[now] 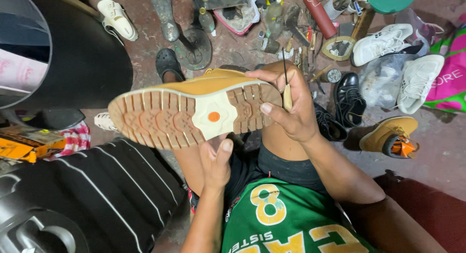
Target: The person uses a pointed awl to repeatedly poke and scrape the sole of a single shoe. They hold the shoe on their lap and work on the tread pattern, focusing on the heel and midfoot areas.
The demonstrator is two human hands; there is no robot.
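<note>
I hold a tan boot [194, 114] sole-up over my knees; its lugged sole is tan with a cream middle patch and an orange dot. My left hand [216, 161] supports it from beneath, thumb against the cream patch. My right hand [286, 105] grips the heel end, thumb on the sole. That same hand also pinches an awl-like tool [287, 93] with a pale wooden handle and a thin dark spike pointing up.
The matching tan boot [388, 134] lies on the floor at right. Black shoes [349, 100], white sneakers [381, 42], a plastic bag, tools, bottles and an iron shoe stand [191, 44] crowd the floor ahead. A black striped bag [111, 185] sits at left.
</note>
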